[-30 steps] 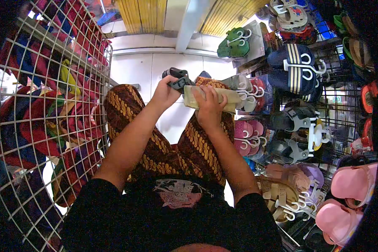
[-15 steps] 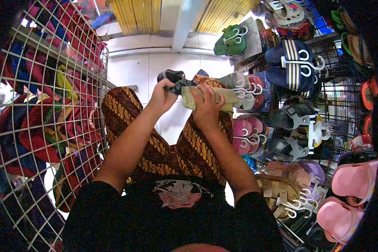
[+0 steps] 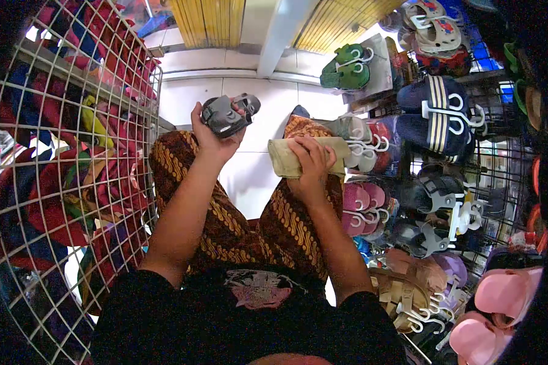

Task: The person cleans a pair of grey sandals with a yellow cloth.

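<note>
Dark grey and black strapped sandals [image 3: 225, 117], seemingly a pair, rest in my left hand [image 3: 216, 145], whose fingers and thumb close around them. It is raised above my left knee. Over my right knee, my right hand [image 3: 310, 159] grips a folded pale green cloth [image 3: 280, 159] from above, fingers curled over its top. A gap of floor separates the cloth from the sandals. My patterned brown trousers [image 3: 225, 222] lie beneath both forearms.
A white wire grid [image 3: 73, 152] with red and blue goods behind it stands close on the left. On the right, racks hold navy striped slides [image 3: 429, 112], green sandals [image 3: 347, 67], pink clogs [image 3: 505, 295] and black sandals [image 3: 435, 194]. White floor tiles [image 3: 249, 100] lie ahead.
My left hand has moved left, away from the cloth, and turned so the sandals show more fully. My right hand stays on the cloth. The view has shifted slightly.
</note>
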